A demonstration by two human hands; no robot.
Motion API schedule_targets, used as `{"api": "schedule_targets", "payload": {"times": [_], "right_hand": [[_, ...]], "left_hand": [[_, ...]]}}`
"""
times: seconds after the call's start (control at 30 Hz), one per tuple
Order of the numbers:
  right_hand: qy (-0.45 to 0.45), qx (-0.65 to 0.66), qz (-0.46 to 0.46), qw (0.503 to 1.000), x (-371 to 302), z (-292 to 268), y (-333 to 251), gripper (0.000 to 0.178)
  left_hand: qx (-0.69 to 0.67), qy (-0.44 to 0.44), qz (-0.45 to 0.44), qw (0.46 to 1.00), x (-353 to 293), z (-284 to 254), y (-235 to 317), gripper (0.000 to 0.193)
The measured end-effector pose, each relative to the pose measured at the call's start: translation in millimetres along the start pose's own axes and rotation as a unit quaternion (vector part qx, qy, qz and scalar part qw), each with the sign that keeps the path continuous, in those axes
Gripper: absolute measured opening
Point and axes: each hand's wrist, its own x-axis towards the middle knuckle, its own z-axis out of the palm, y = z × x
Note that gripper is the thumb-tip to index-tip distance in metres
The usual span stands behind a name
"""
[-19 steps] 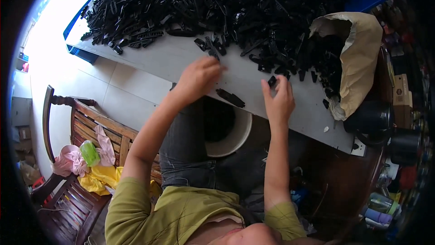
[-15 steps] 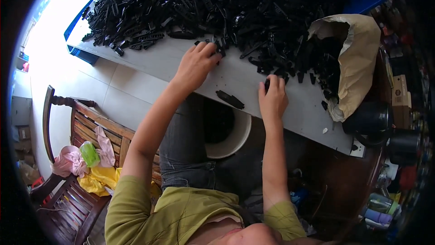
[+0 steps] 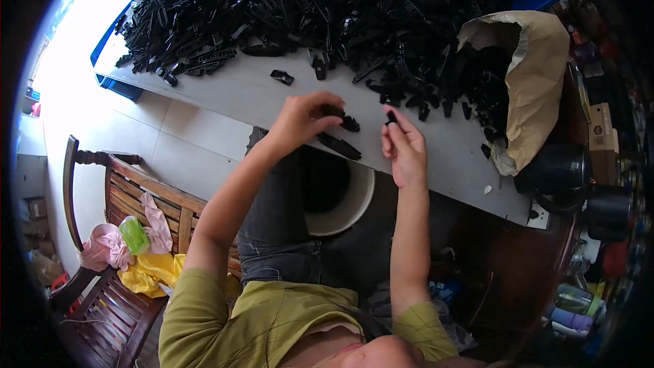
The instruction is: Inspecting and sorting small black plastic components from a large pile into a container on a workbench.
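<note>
The heap of black parts (image 3: 272,21) covers the far side of the grey table (image 3: 449,157). On the heap's near side, the left hand (image 3: 303,119) curls thumb and fingers around 1 dark part (image 3: 350,123), mostly hidden by the hand. Also nearer than the heap, the right hand (image 3: 407,147) pinches 1 small black piece (image 3: 390,117) at its fingertips. 1 long black part (image 3: 338,146) lies well apart from the heap, toward the person; 1 small loose part (image 3: 281,77) lies near it. A paper sack (image 3: 541,89) adjoins the heap's right end.
</note>
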Motion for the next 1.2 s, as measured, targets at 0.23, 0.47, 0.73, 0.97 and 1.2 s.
{"api": "schedule_targets", "payload": {"times": [0.23, 0.47, 0.73, 0.97, 1.2], "right_hand": [[-0.035, -0.584, -0.256, 0.77, 4.3, 15.1, 2.6, 0.026], [-0.097, -0.627, -0.295, 0.715, 14.0, 15.4, -0.2, 0.028], [-0.205, -0.604, -0.223, 0.737, -2.6, 17.2, -15.7, 0.032], [-0.152, -0.557, -0.308, 0.757, 54.3, 118.9, 39.2, 0.042], [-0.111, -0.584, -0.312, 0.741, 68.5, 118.9, 62.0, 0.035]], "left_hand": [[0.173, -0.051, 0.147, 0.973, 4.3, 0.0, -5.2, 0.026], [0.171, -0.084, 0.146, 0.971, 9.0, 5.0, -7.1, 0.025], [0.21, -0.063, 0.15, 0.964, -6.6, -38.0, 2.8, 0.027], [0.493, 0.254, 0.106, 0.826, 18.8, -89.8, -18.1, 0.035], [0.52, 0.158, 0.071, 0.836, 10.5, -86.3, -18.5, 0.017]]}}
